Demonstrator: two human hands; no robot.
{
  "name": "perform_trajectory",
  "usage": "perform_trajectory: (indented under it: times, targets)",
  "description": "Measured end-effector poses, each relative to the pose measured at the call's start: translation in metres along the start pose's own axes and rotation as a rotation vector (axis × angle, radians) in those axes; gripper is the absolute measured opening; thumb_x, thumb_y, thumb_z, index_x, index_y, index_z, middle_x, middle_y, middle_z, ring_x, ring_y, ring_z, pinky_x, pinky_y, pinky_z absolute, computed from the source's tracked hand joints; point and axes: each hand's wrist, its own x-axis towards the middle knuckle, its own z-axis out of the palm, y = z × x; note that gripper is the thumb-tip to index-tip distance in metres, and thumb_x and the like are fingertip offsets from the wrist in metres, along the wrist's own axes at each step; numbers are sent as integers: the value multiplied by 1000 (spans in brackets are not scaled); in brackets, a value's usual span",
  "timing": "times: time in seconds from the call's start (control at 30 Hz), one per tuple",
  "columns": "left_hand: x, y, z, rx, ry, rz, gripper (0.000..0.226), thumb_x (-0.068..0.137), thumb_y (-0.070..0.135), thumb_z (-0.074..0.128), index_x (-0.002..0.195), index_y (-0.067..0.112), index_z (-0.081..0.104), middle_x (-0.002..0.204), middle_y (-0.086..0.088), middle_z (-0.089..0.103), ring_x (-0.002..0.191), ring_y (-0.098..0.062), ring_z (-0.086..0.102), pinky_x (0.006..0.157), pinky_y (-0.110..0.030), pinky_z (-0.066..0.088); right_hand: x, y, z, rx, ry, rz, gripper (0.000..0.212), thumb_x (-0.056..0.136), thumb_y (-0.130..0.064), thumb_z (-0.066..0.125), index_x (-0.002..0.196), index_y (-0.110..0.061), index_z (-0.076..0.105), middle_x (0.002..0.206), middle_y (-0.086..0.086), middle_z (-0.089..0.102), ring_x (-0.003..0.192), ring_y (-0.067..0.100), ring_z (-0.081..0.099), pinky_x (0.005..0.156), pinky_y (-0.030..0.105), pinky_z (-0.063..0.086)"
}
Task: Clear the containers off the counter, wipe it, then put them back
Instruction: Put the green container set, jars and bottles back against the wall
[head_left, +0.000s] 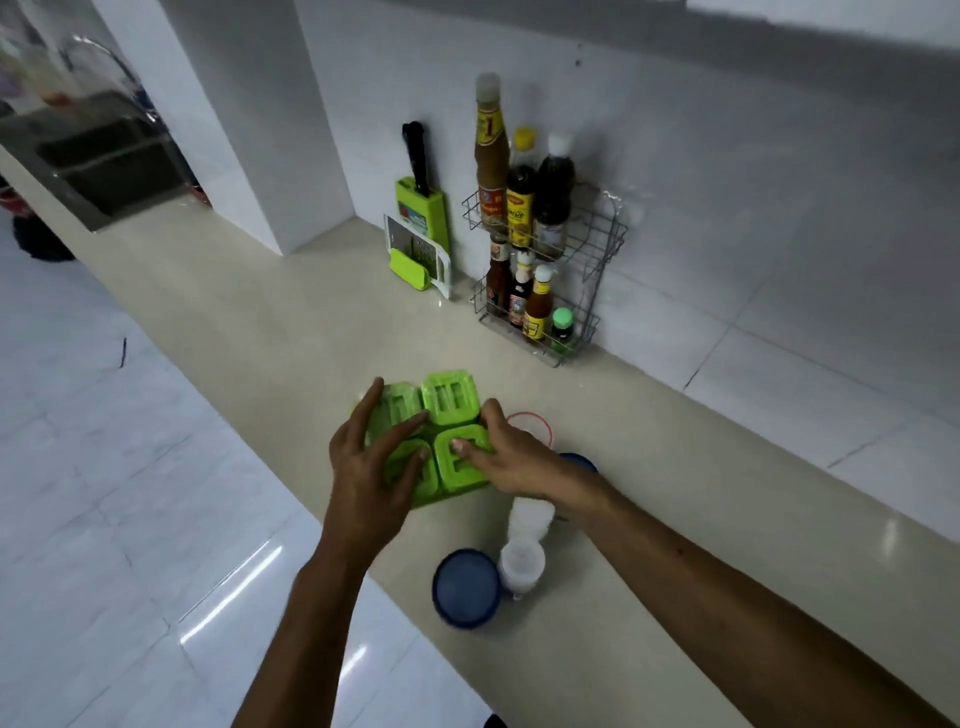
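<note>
A green spice-container set (448, 400), a block of square lidded jars, stands on the beige counter (270, 332) near its front edge. My left hand (371, 467) lies over its left jars with fingers spread and curled on the lids. My right hand (511, 452) grips its right side, thumb on a lid. Just right of the set is a red-rimmed clear container (535, 426), and a blue-lidded one (579, 460) is partly hidden by my right wrist. Closer to me stand a blue-lidded tub (466, 587) and two white translucent jars (522, 564).
A wire rack (597, 249) full of sauce bottles stands against the tiled wall at the back. To its left lean a green knife block (423, 208) and a grater (418, 260). A white pillar stands at the far left. Glossy floor tiles lie below the counter edge.
</note>
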Motion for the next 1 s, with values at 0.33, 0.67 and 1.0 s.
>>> perform_trajectory:
  times: [0.33, 0.67, 1.0]
  targets:
    - [24, 210, 95, -243, -177, 33, 55, 86, 32, 90, 133, 21, 63, 163, -10, 27, 126, -13, 54, 109, -26, 45, -204, 102, -99, 252, 658, 37, 30, 102, -58, 52, 108, -29, 44, 81, -14, 60, 63, -3, 58, 59, 24, 42]
    - [-33, 305, 304, -454, -607, 0, 51, 73, 22, 96, 117, 34, 72, 128, 6, 49, 111, 18, 57, 92, -5, 50, -339, 283, -107, 425, 895, 346, 23, 100, -52, 57, 110, -34, 46, 97, 0, 68, 76, 14, 71, 50, 41, 60]
    - [21, 292, 375, -487, -840, -46, 56, 62, 27, 85, 100, 65, 69, 144, -1, 58, 132, -21, 60, 114, -30, 49, -293, 341, -138, 816, 895, 354, 18, 107, -20, 55, 123, -21, 48, 123, 7, 66, 103, 19, 70, 78, 36, 61]
